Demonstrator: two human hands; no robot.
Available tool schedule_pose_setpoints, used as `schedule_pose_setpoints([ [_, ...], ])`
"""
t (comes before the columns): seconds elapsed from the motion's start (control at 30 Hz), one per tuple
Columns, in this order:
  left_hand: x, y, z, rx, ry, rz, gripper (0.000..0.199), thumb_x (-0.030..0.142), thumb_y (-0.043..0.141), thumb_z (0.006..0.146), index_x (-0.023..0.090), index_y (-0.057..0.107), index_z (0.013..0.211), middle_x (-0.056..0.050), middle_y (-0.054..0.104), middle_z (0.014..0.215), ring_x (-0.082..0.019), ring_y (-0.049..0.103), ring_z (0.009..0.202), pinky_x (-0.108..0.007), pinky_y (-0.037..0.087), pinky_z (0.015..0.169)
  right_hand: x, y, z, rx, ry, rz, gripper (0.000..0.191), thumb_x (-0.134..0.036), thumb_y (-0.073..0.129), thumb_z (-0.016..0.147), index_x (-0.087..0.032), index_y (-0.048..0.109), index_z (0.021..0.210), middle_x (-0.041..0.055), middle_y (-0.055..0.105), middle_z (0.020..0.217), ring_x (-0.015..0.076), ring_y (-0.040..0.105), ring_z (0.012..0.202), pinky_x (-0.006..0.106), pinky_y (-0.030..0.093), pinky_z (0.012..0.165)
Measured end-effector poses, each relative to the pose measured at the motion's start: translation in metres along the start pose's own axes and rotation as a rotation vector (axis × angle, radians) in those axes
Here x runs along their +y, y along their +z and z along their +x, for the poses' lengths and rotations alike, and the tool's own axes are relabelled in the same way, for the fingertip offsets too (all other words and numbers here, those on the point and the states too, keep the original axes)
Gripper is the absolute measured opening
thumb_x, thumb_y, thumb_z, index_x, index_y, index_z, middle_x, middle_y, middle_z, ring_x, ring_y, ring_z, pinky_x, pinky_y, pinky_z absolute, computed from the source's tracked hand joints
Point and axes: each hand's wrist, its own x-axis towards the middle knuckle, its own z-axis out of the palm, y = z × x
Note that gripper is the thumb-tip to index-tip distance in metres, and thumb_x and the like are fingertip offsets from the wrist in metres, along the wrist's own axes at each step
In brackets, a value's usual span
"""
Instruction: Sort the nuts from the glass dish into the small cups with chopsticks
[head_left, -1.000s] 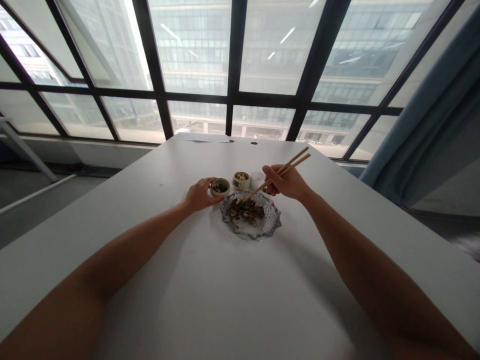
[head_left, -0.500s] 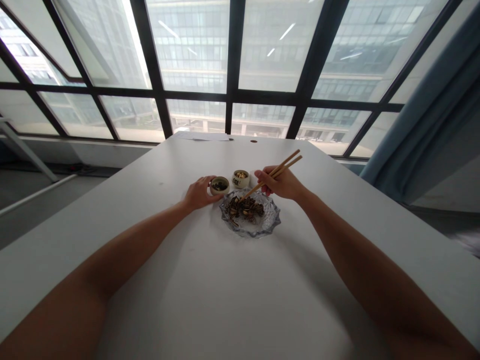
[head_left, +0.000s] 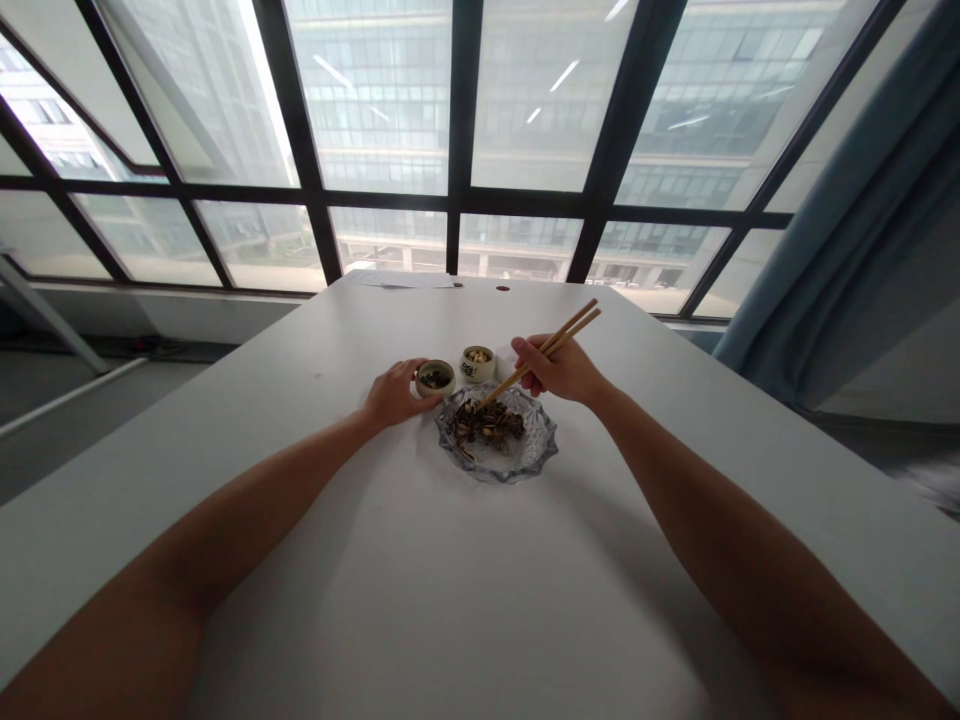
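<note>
right hand (head_left: 564, 370) fingers clamping chopsticks (head_left: 551, 346), tips dipping into seeds (head_left: 486, 422) on glass dish (head_left: 525, 460); left hand (head_left: 393, 394) fingers gripping small cup (head_left: 436, 377) beside dish, on bench (head_left: 450, 600).

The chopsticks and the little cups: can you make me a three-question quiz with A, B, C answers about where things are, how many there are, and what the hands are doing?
1. Where do the tips of the chopsticks point?
A. Into the glass dish
B. Into a cup
C. At the window

2. How many small cups with food stand behind the dish?
A. One
B. Two
C. Four

3. What does the left hand do?
A. Lies flat, away from everything
B. Holds a spoon
C. Holds the dark-filled cup

Answers:
1 A, the tips reach the dark seeds in the dish.
2 B, the dark-filled cup and the cup with pale bits.
3 C, its fingers wrap that cup while the right hand grips the chopsticks.
</note>
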Motion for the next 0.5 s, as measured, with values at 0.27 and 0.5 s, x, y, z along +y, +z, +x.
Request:
schedule_pose_setpoints([
  [0.27,0.001,-0.001,0.000,-0.004,-0.009,0.010,0.062,0.052,0.073,0.074,0.020,0.060,0.126,-0.010,0.071,0.116,-0.027,0.067,0.102,-0.040,0.055,0.091,0.005,-0.015,0.009,0.197,0.023,0.216,0.066,-0.081,0.066,0.073,-0.016,0.061,0.063,0.0035,0.061,0.044,0.0105,0.051,0.030,0.021,0.040,0.030],
  [0.5,-0.002,0.002,-0.001,-0.001,0.003,0.008,0.063,0.053,0.073,0.075,0.020,0.059,0.127,-0.011,0.071,0.119,-0.027,0.067,0.106,-0.040,0.054,0.094,0.014,-0.014,0.017,0.229,0.139,0.337,0.057,-0.072,0.065,0.081,-0.018,0.057,0.063,0.0022,0.058,0.042,0.0104,0.047,0.029,0.022,0.039,0.030],
])
